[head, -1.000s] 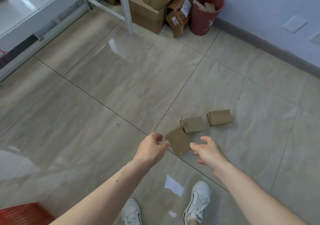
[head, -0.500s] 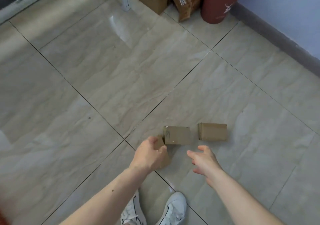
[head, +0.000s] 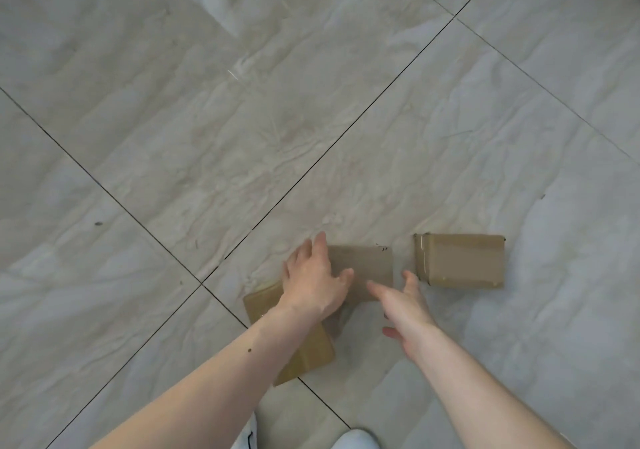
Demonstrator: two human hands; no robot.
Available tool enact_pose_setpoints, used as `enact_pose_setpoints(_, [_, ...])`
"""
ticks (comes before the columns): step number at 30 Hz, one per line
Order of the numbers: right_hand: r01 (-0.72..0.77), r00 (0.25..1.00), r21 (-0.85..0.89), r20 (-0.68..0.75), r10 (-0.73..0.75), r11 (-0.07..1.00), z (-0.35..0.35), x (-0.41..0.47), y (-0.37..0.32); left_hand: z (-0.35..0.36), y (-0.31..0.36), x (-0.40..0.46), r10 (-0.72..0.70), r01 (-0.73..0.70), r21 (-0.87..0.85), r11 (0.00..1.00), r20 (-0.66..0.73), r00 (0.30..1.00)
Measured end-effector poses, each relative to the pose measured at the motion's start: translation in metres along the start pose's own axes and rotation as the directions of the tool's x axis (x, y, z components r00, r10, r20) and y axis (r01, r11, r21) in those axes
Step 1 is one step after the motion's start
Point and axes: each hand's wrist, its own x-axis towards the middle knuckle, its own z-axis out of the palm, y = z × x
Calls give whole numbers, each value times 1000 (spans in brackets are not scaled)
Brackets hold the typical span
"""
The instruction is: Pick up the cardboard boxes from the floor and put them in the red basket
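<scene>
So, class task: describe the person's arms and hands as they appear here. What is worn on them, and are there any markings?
Both arms are bare to the frame's edge: no sleeves, gloves, watch, rings or bracelets show on the left hand or the right hand. One small dark spot marks the left forearm.

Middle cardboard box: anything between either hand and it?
Nothing visible. The left hand already lies over the middle cardboard box, and the right hand, fingers spread, is at its near right corner. The red basket is out of view.
</scene>
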Motion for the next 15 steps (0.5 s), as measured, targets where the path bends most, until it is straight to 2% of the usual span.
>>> enact_pose_setpoints(2, [-36, 999, 24, 17, 36, 999, 5, 16, 4, 9, -4, 20, -15, 11, 82, 997, 42, 999])
enact_pose_setpoints(5, [-34, 998, 78, 54, 30, 996, 11, 33, 8, 16, -5, 34, -37, 28, 115, 993, 82, 996])
enact_pose_setpoints(10, [55, 998, 102, 11, -56, 993, 9, 13, -5, 3, 4, 18, -3, 3, -48, 999, 9, 1000])
enact_pose_setpoints(15, [129, 992, 115, -14, -128, 985, -4, -55, -40, -39, 20, -32, -1, -3, -181, 984, -20, 1000])
